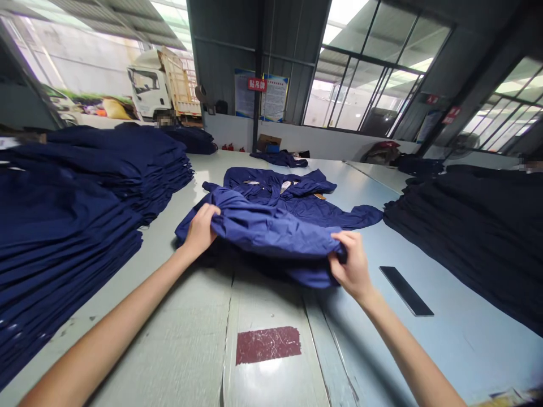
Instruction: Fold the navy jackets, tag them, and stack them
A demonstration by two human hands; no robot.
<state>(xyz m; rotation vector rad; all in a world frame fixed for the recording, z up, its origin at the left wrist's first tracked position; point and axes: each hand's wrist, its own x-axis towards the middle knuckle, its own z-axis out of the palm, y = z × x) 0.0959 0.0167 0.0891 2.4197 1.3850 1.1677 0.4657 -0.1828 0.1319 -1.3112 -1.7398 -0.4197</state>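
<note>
Jacket in left grip, right grip

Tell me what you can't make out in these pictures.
All from the head view:
Right hand: fingertips hidden behind a fold of the navy garment.
Garment's underside: hidden by its own folds.
Pale collar tags: too small to read.
Wall notices: text too small.
Stack of folded navy cloth: cut off by the left edge.

Light: bright daylight enters through the tall windows and open bay.
Glare: pale sheen across the worktable.
Shadows: soft, dark beneath the navy work garment.
Distortion: wide-angle bending toward the frame edges.
Blur: none noticeable.
</note>
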